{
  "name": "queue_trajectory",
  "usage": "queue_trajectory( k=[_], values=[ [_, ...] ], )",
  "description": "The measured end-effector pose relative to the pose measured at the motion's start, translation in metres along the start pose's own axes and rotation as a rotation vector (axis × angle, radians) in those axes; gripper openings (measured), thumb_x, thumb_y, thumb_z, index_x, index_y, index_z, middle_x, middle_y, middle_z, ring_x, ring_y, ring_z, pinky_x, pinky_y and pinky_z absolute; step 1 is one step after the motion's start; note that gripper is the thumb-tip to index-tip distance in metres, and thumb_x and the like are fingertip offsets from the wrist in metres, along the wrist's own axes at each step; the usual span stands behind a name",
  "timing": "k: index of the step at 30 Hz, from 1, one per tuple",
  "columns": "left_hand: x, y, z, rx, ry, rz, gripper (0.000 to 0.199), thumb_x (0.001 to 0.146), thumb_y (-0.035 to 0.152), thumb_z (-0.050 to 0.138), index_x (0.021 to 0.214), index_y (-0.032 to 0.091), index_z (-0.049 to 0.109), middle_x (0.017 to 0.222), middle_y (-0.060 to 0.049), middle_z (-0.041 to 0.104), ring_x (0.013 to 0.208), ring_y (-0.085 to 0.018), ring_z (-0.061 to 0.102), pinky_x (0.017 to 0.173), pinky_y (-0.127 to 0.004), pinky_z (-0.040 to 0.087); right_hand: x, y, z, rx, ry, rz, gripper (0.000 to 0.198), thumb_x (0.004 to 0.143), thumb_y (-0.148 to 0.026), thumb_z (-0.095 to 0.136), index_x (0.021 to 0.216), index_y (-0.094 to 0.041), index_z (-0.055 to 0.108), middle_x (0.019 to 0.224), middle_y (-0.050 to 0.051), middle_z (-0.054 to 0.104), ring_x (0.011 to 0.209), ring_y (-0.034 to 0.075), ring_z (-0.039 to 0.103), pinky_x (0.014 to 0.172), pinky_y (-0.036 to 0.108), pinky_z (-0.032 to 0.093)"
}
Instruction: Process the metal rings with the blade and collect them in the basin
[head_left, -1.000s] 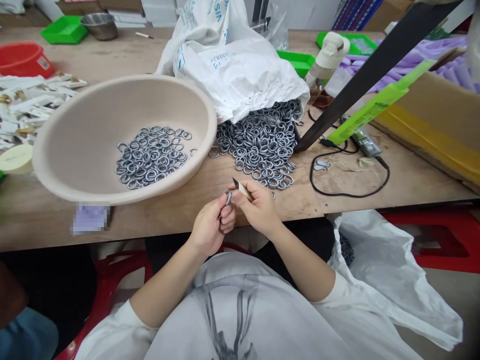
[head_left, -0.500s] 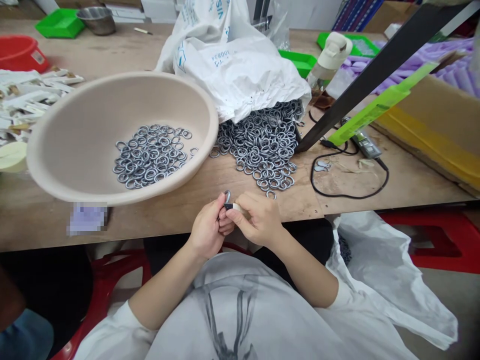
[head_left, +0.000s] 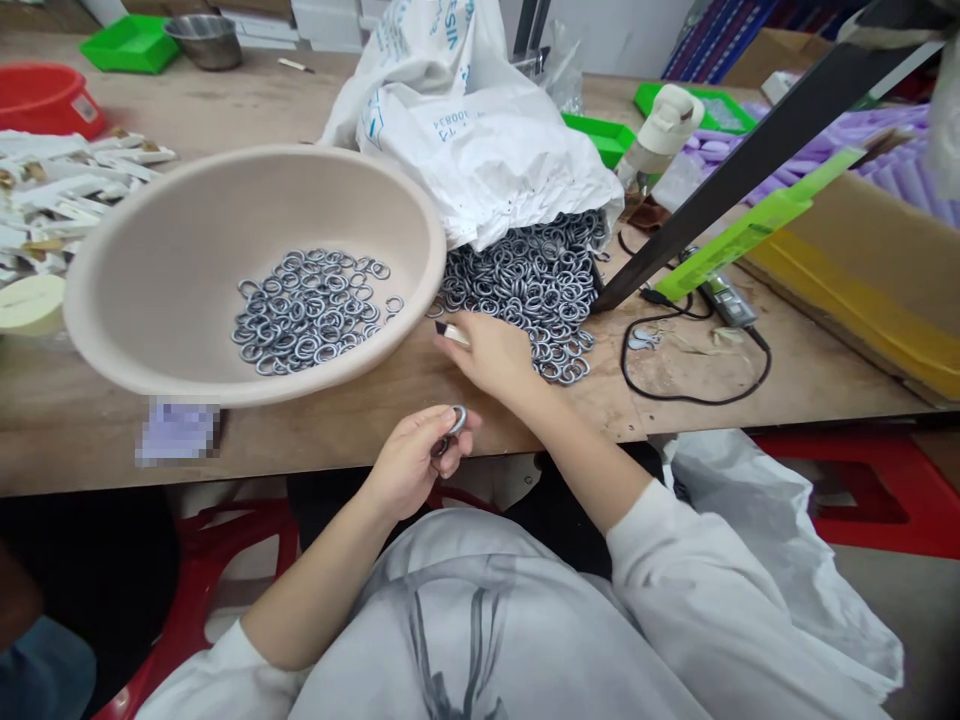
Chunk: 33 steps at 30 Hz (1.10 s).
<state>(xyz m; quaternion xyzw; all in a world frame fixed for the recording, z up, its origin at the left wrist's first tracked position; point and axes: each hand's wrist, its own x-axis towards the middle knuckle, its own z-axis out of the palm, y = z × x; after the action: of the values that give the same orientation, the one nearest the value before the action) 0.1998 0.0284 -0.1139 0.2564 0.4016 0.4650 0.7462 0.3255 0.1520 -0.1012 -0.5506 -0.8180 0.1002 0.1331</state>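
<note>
My left hand (head_left: 409,455) is closed on a grey ring (head_left: 459,420), held upright between thumb and fingers just above the table's front edge. In my right hand (head_left: 495,355) is a small white tool with a dark tip (head_left: 454,334), pointing left. That hand lies at the near left side of a heap of grey rings (head_left: 525,275), and its fingertips are partly hidden. The heap spills from a white printed sack (head_left: 495,150). To the left stands a wide beige basin (head_left: 172,220), with a smaller pile of grey rings (head_left: 307,310) inside.
A dark slanted bar (head_left: 720,170) and a bright green strip (head_left: 761,230) rise on the right. Beside them lie a black cable (head_left: 705,400) and a cardboard box (head_left: 862,270). White pieces (head_left: 67,195) and a red tub (head_left: 49,105) are at far left.
My right hand has parted from my left and moved forward to the heap, still with the white tool. My left hand has stayed nearly in place with the ring.
</note>
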Motion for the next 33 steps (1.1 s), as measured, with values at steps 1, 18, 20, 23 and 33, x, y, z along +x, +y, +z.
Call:
queue_trajectory(
  k=[1,18,20,23,33],
  values=[
    [0.0,0.001,-0.003,-0.002,0.012,0.001,0.025,0.081,0.034,0.07,0.094,0.013,0.071,0.071,-0.002,0.062,0.047,-0.005,0.039,0.044,-0.02,0.027,0.012,-0.007,0.002,-0.077,-0.024,-0.02,0.039,0.097,-0.048,0.052,0.129,-0.027,0.061,0.112,0.009,0.07,0.094,0.026,0.067,0.073,0.033,0.044],
    [0.019,-0.009,0.011,0.093,0.125,0.234,0.048,0.079,0.061,0.071,0.072,0.018,0.051,0.06,0.004,0.045,0.05,-0.006,0.036,0.042,-0.017,0.026,-0.091,-0.018,0.007,1.34,0.013,0.181,0.033,0.085,-0.054,0.063,0.086,-0.023,0.051,0.07,-0.002,0.058,0.063,0.014,0.056,0.061,0.027,0.047],
    [0.018,-0.009,0.014,0.076,0.105,0.223,0.049,0.08,0.06,0.07,0.069,0.018,0.049,0.057,0.005,0.041,0.048,-0.006,0.032,0.041,-0.017,0.023,-0.094,-0.012,0.005,1.144,0.134,0.14,0.031,0.087,-0.052,0.063,0.09,-0.023,0.054,0.076,-0.001,0.061,0.071,0.015,0.058,0.067,0.028,0.046],
    [0.015,-0.005,0.017,0.035,0.108,0.206,0.049,0.08,0.06,0.07,0.067,0.018,0.047,0.052,0.006,0.038,0.045,-0.005,0.026,0.04,-0.017,0.02,-0.097,-0.004,-0.006,0.813,0.136,-0.049,0.029,0.095,-0.048,0.055,0.088,-0.021,0.06,0.075,0.0,0.061,0.07,0.014,0.056,0.065,0.028,0.04],
    [0.009,-0.002,0.022,-0.017,0.072,0.172,0.048,0.077,0.054,0.075,0.065,0.018,0.045,0.052,0.007,0.036,0.045,-0.005,0.026,0.041,-0.017,0.021,-0.105,-0.008,-0.017,0.677,0.116,-0.243,0.037,0.101,-0.039,0.046,0.073,-0.019,0.058,0.067,0.0,0.06,0.061,0.012,0.052,0.06,0.026,0.034]
  ],
)
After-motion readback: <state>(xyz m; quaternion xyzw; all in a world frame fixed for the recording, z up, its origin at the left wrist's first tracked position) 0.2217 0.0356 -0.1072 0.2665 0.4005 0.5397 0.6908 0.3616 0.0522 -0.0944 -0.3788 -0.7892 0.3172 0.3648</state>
